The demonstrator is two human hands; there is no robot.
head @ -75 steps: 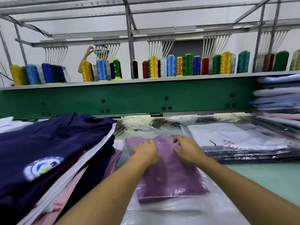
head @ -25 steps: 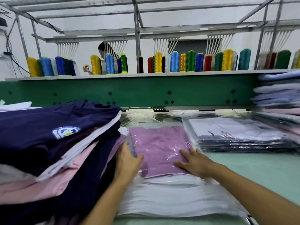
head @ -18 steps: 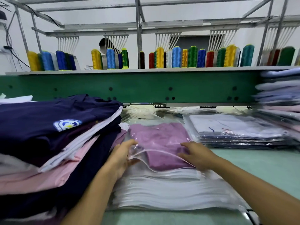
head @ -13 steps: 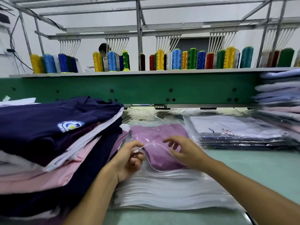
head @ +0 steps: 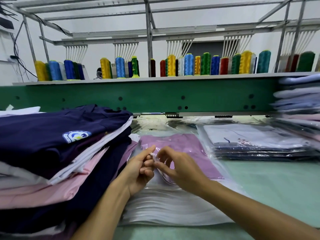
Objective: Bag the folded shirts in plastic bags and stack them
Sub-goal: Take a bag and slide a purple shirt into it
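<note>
Leftmost, the navy shirt pile (head: 57, 135) shows a round blue-and-yellow crest (head: 76, 136) with no readable writing, while beside it the left hand (head: 138, 172) and right hand (head: 180, 168) together pinch the white seal strip (head: 154, 157) just nearer than the bagged purple shirt (head: 187, 148), whose long axis runs away from them.

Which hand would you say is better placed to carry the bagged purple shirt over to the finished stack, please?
Probably the right hand. The stack of bagged shirts lies on its side, with bare table between. The left hand pinches the bag's flap beside the unbagged shirt pile, farther away.
</note>
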